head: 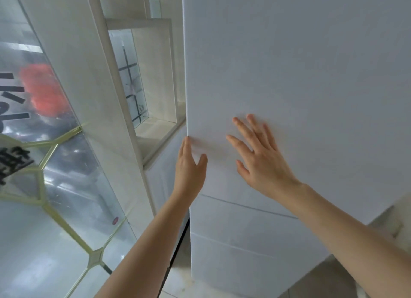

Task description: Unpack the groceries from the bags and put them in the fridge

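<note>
The white fridge door fills the right and centre of the view, seen close up. My right hand lies flat on its front face with the fingers spread and straight. My left hand is at the door's left edge: its fingers run straight up along the side and the thumb rests on the front face. Below the door, horizontal seams mark the lower fridge drawers. No bags or groceries are in view.
A white shelf unit with an open niche stands just left of the fridge. Further left is a glass wall with pale green framing, with black lettering and an orange-red shape behind it. Tiled floor shows at the bottom.
</note>
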`<state>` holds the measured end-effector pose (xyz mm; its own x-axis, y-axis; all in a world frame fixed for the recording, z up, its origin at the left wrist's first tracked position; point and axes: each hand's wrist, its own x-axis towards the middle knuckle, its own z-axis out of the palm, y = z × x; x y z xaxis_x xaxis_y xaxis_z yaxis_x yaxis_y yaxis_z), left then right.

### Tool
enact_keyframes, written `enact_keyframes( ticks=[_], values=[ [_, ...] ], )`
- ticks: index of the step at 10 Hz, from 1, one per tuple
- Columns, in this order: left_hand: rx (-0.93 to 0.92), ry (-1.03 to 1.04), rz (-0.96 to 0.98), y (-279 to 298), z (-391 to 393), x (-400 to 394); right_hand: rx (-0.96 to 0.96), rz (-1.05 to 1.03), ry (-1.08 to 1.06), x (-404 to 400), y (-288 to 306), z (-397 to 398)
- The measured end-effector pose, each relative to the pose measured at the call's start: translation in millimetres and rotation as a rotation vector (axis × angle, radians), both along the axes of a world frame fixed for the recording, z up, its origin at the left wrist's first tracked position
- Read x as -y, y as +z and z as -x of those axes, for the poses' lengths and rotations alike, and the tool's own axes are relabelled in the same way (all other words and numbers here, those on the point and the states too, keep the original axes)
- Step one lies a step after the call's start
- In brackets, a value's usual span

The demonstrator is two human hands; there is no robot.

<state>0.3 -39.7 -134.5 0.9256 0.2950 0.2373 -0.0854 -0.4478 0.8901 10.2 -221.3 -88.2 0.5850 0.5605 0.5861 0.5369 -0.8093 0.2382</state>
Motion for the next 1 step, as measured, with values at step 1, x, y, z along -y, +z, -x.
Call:
enact_keyframes(
  ticks=[1],
  values=[
    [-0.095,-0.064,-0.018,-11.1,38.3,1.9,-0.086,-0.078,-0.026,9.1,-12.1,35.5]
  ],
)
